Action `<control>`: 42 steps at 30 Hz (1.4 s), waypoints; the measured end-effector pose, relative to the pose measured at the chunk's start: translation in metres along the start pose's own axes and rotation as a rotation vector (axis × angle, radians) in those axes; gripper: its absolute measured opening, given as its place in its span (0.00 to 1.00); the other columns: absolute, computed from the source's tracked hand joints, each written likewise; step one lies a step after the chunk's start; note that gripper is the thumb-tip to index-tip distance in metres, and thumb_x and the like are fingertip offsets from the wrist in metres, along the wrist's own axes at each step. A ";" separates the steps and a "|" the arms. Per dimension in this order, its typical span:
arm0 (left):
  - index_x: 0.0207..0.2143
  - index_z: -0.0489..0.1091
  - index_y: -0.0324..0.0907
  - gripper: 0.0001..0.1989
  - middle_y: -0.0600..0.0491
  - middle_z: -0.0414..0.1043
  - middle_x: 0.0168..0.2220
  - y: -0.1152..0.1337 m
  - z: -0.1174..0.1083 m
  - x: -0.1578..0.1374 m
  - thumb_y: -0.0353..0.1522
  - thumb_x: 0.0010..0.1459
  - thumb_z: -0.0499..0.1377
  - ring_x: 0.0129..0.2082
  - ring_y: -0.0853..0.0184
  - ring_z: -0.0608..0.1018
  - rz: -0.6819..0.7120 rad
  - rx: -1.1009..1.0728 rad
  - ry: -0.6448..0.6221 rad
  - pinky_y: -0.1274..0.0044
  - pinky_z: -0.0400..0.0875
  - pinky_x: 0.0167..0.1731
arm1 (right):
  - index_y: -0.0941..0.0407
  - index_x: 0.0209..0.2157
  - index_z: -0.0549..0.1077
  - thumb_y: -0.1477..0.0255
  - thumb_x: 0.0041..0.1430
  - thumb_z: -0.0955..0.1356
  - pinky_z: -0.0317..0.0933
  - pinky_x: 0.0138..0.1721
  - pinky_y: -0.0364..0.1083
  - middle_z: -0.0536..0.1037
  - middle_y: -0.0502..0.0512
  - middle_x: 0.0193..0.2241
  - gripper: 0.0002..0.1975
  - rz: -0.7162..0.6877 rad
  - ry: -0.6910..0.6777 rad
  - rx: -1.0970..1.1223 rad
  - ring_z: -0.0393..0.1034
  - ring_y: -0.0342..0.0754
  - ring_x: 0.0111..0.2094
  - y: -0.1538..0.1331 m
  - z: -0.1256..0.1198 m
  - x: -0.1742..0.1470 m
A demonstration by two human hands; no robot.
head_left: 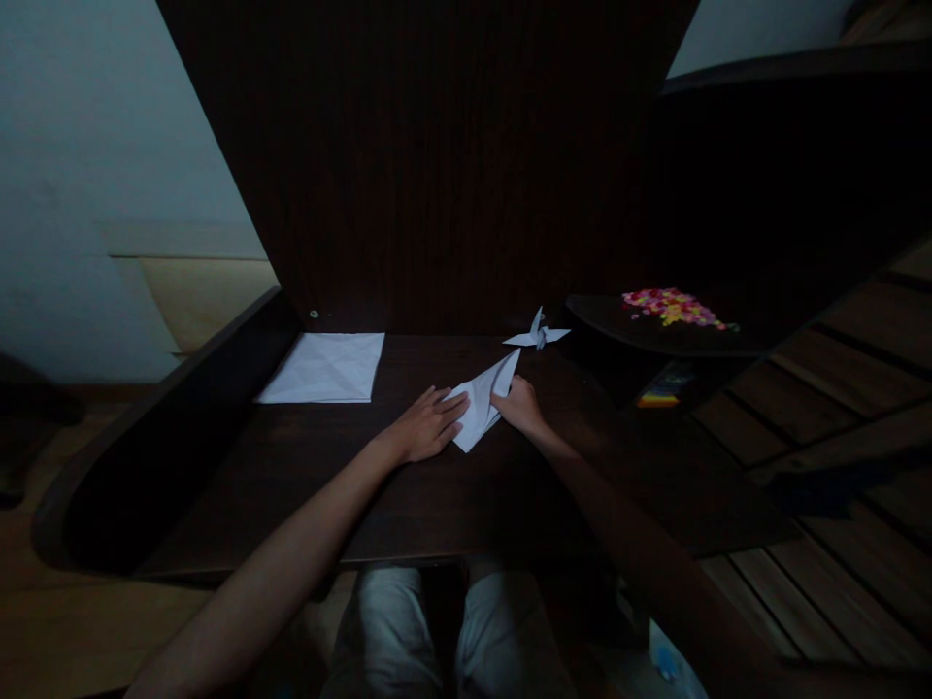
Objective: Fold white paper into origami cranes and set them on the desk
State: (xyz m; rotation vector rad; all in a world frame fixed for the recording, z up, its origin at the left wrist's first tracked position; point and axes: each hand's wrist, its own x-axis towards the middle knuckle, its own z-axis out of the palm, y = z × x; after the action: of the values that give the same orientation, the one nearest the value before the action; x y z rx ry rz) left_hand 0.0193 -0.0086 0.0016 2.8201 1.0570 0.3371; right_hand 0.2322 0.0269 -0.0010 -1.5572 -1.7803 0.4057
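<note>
"Where's that folded paper [477, 410]?"
"On the tabletop [451, 510], between left hand [426, 424] and right hand [518, 403], touching both, long axis slanting near-left to far-right!"
"And the 2 grips?"
"Left lies flat, fingers loosely spread on its left side; right curls in, pinching the right flap!"

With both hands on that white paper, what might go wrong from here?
The left hand presses the folded paper while the right hand holds its raised flap; uneven pulling might crease or tear it.

The paper bird sits just beyond the flap, so a stray push might knock it.
</note>
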 end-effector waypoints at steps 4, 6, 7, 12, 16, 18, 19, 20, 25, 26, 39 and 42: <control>0.61 0.55 0.40 0.25 0.47 0.54 0.62 0.003 -0.002 0.001 0.40 0.65 0.42 0.64 0.57 0.53 0.020 0.005 0.009 0.59 0.44 0.61 | 0.61 0.24 0.75 0.76 0.45 0.67 0.63 0.31 0.43 0.78 0.59 0.26 0.05 -0.014 0.012 -0.026 0.72 0.48 0.28 0.004 0.002 0.001; 0.60 0.57 0.38 0.25 0.45 0.56 0.62 0.004 -0.003 0.002 0.41 0.65 0.43 0.63 0.58 0.54 0.032 -0.002 0.005 0.61 0.45 0.61 | 0.61 0.24 0.75 0.77 0.44 0.67 0.63 0.31 0.43 0.78 0.59 0.26 0.04 -0.015 0.023 -0.059 0.71 0.48 0.28 0.005 0.002 0.000; 0.59 0.58 0.37 0.26 0.44 0.57 0.61 0.005 -0.003 0.002 0.42 0.64 0.44 0.63 0.58 0.55 0.033 -0.007 0.008 0.62 0.46 0.61 | 0.61 0.24 0.75 0.77 0.44 0.67 0.63 0.31 0.43 0.78 0.59 0.26 0.04 -0.013 0.030 -0.070 0.71 0.49 0.28 0.004 0.001 0.000; 0.55 0.63 0.41 0.23 0.44 0.58 0.61 0.008 -0.006 0.001 0.43 0.63 0.47 0.60 0.59 0.62 0.005 -0.051 0.056 0.64 0.53 0.59 | 0.60 0.25 0.74 0.73 0.44 0.69 0.63 0.33 0.44 0.78 0.58 0.27 0.05 -0.012 0.036 -0.051 0.72 0.50 0.30 0.003 -0.001 0.000; 0.58 0.59 0.40 0.22 0.43 0.54 0.63 0.008 -0.007 0.002 0.37 0.64 0.46 0.61 0.59 0.60 -0.055 -0.172 0.105 0.63 0.52 0.58 | 0.60 0.31 0.74 0.73 0.44 0.69 0.63 0.36 0.44 0.78 0.59 0.31 0.09 -0.018 0.037 -0.086 0.71 0.51 0.35 0.005 -0.001 0.000; 0.61 0.54 0.39 0.27 0.43 0.55 0.62 0.006 -0.006 0.003 0.36 0.61 0.50 0.60 0.57 0.61 -0.141 -0.227 0.149 0.62 0.53 0.58 | 0.60 0.32 0.74 0.74 0.43 0.69 0.63 0.38 0.45 0.77 0.59 0.32 0.10 -0.046 0.027 -0.102 0.70 0.52 0.38 0.005 0.000 -0.001; 0.62 0.51 0.39 0.30 0.42 0.58 0.60 0.005 -0.006 0.003 0.37 0.58 0.53 0.58 0.56 0.64 -0.189 -0.251 0.165 0.62 0.55 0.57 | 0.60 0.33 0.74 0.75 0.44 0.69 0.63 0.39 0.45 0.77 0.59 0.33 0.10 -0.063 0.016 -0.104 0.69 0.52 0.40 0.004 0.000 -0.002; 0.63 0.50 0.39 0.34 0.42 0.61 0.59 0.004 -0.006 0.004 0.37 0.56 0.55 0.55 0.56 0.67 -0.231 -0.275 0.174 0.61 0.56 0.55 | 0.60 0.33 0.74 0.75 0.44 0.69 0.62 0.41 0.45 0.76 0.59 0.33 0.11 -0.081 0.004 -0.104 0.68 0.53 0.41 0.003 0.000 -0.003; 0.65 0.40 0.43 0.46 0.45 0.63 0.58 0.001 -0.006 0.005 0.38 0.48 0.62 0.44 0.59 0.72 -0.281 -0.427 0.161 0.62 0.60 0.51 | 0.58 0.36 0.72 0.75 0.44 0.69 0.60 0.44 0.47 0.75 0.58 0.36 0.13 -0.109 -0.045 -0.119 0.64 0.53 0.45 -0.002 -0.001 -0.006; 0.65 0.40 0.43 0.48 0.46 0.63 0.58 0.000 -0.007 0.005 0.39 0.47 0.63 0.44 0.59 0.71 -0.284 -0.459 0.159 0.63 0.61 0.51 | 0.58 0.36 0.72 0.76 0.44 0.68 0.60 0.44 0.47 0.74 0.58 0.36 0.13 -0.105 -0.052 -0.127 0.64 0.53 0.45 -0.003 -0.001 -0.006; 0.63 0.45 0.44 0.50 0.49 0.68 0.51 0.000 -0.006 0.006 0.41 0.41 0.67 0.40 0.61 0.70 -0.276 -0.505 0.242 0.63 0.63 0.48 | 0.58 0.46 0.65 0.73 0.41 0.69 0.59 0.46 0.54 0.73 0.63 0.38 0.26 0.024 0.020 -0.169 0.64 0.60 0.45 -0.010 0.001 -0.009; 0.62 0.48 0.43 0.48 0.48 0.68 0.51 0.001 -0.005 0.006 0.41 0.42 0.67 0.42 0.61 0.70 -0.260 -0.482 0.245 0.64 0.63 0.48 | 0.57 0.53 0.60 0.71 0.39 0.71 0.57 0.48 0.56 0.70 0.65 0.44 0.36 0.018 0.100 -0.124 0.63 0.62 0.48 -0.010 0.003 -0.010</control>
State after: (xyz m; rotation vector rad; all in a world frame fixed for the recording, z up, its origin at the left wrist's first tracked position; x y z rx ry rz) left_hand 0.0230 -0.0052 0.0078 2.2284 1.1787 0.8010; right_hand 0.2230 0.0160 0.0010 -1.6509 -1.7440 0.2251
